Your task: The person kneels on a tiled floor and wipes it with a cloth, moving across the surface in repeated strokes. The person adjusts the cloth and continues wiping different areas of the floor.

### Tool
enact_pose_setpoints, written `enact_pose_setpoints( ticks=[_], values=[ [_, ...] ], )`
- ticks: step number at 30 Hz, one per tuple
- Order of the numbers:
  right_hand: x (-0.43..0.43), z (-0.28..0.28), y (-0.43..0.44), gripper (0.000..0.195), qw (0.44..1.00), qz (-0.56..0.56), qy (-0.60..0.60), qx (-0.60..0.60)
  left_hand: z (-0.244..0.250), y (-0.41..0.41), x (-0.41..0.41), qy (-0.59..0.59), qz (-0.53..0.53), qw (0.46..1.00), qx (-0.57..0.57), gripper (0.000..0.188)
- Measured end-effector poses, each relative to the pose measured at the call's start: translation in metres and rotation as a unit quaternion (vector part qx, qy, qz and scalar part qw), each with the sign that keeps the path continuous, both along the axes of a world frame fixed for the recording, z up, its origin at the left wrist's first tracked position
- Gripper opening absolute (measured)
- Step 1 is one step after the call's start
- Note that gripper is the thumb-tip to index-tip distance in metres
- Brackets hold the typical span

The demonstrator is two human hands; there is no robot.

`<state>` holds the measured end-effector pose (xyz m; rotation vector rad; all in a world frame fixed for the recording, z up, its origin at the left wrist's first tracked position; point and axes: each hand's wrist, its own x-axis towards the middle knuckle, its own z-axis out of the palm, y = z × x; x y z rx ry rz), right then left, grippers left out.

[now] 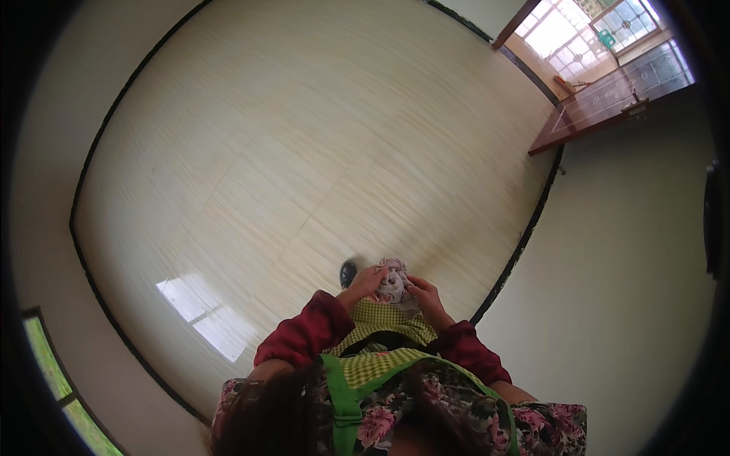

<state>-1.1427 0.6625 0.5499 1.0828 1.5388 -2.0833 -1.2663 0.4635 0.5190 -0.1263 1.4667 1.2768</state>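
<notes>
A crumpled, pale pinkish-grey patterned cloth (393,283) is bunched up between my two hands, in front of my body. My left hand (368,282) grips its left side, fingers bent onto the fabric. On the right side, my right hand (426,293) pinches the cloth between thumb and fingers. Both forearms wear dark red sleeves. Below the cloth lies the yellow-green checked apron (390,316) with green edging, over a floral top. One black shoe (348,273) shows on the floor just left of my left hand.
Glossy cream tiled floor (274,142) spreads ahead, bordered by a dark skirting. A brown door (604,102) stands ajar at the upper right, with a bright gridded window beyond. The pale wall (599,256) is close on the right. At the lower left is a window (48,359).
</notes>
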Motion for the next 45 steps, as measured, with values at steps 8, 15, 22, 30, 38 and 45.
enact_pose_setpoints(
  ticks=[8,15,22,30,38,45],
  values=[
    [-0.097,-0.036,0.035,0.045,0.998,0.056,0.033,-0.004,-0.025,0.034,-0.093,0.043,-0.026,0.995,-0.083,0.051],
    [-0.230,-0.120,0.077,0.036,0.992,0.063,0.109,-0.027,-0.062,0.064,-0.203,0.206,-0.091,0.944,-0.241,0.055],
    [-0.317,-0.212,0.171,0.039,0.986,0.116,0.081,0.090,-0.121,0.147,-0.280,0.312,-0.181,0.878,-0.315,0.042],
    [-0.367,-0.360,0.203,0.029,0.980,0.096,0.071,0.161,-0.299,0.175,-0.395,0.413,-0.273,0.837,-0.233,0.022],
    [-0.511,-0.558,0.279,0.029,0.901,0.082,0.112,0.410,-0.483,0.232,-0.598,0.517,-0.315,0.775,-0.182,0.028],
    [-0.642,-0.672,0.329,0.040,0.766,0.101,0.188,0.606,-0.579,0.346,-0.702,0.604,-0.246,0.755,-0.062,0.042]
  ],
)
